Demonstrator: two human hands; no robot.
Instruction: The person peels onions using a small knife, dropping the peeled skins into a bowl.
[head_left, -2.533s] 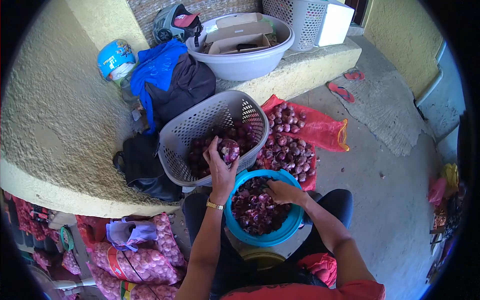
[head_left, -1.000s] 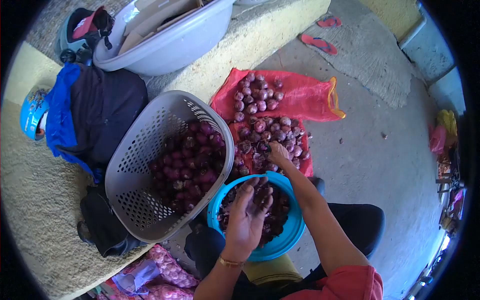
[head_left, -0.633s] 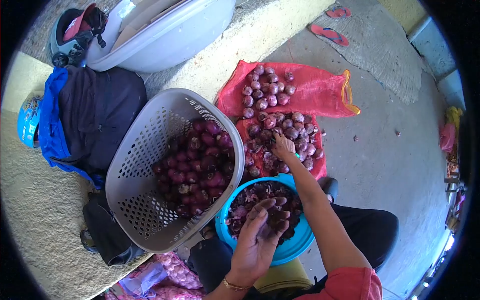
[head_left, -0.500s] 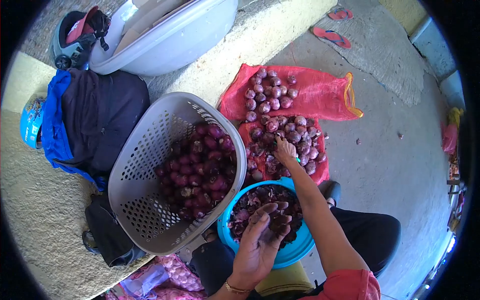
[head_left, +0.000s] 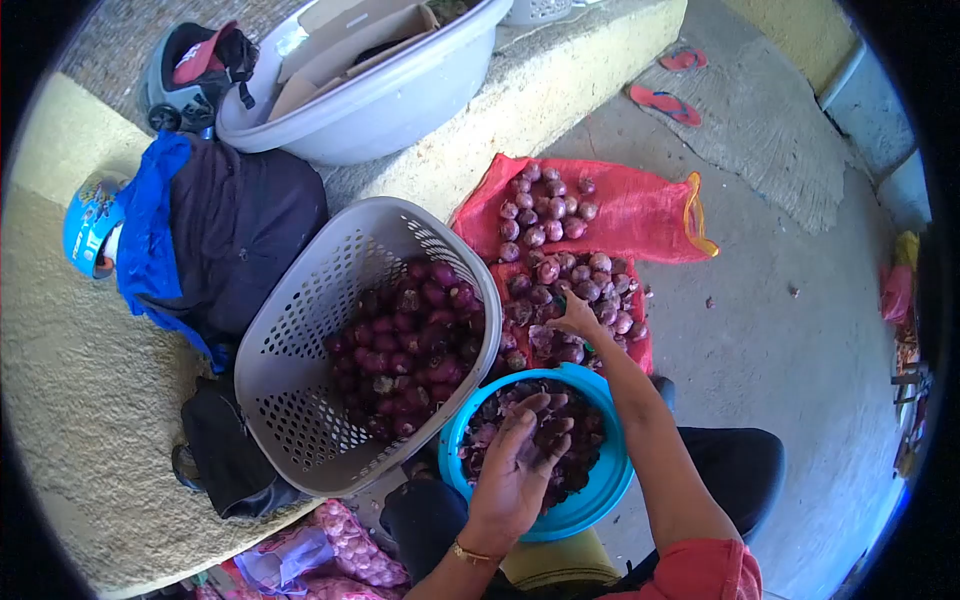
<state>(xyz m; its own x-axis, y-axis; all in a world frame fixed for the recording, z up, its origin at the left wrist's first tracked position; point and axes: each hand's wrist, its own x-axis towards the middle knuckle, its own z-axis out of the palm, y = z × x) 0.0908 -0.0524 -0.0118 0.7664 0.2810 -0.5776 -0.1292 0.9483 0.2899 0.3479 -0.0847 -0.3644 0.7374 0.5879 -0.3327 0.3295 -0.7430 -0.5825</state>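
My left hand (head_left: 520,465) is open, palm up, with nothing in it, over the blue basin (head_left: 615,470) of dark onion skins. My right hand (head_left: 578,318) reaches to the heap of unpeeled onions (head_left: 608,285) on a red mesh sack. Its fingers are closed round a thin green tool, of which only small bits show; its tip is hidden. Left of the basin, a tilted grey perforated basket (head_left: 290,370) holds many peeled purple onions (head_left: 405,350).
A large pale tub (head_left: 400,110) with cardboard stands on the ledge (head_left: 560,85). Dark bags (head_left: 250,225) and a blue helmet (head_left: 92,228) are at left. Slippers (head_left: 665,104) lie at upper right. Sacks of pink bulbs (head_left: 355,550) are at bottom left.
The onion that my left hand held over the basket is gone from it, and that hand is now open over the basin. My right hand has moved from the basin up to the onion heap.
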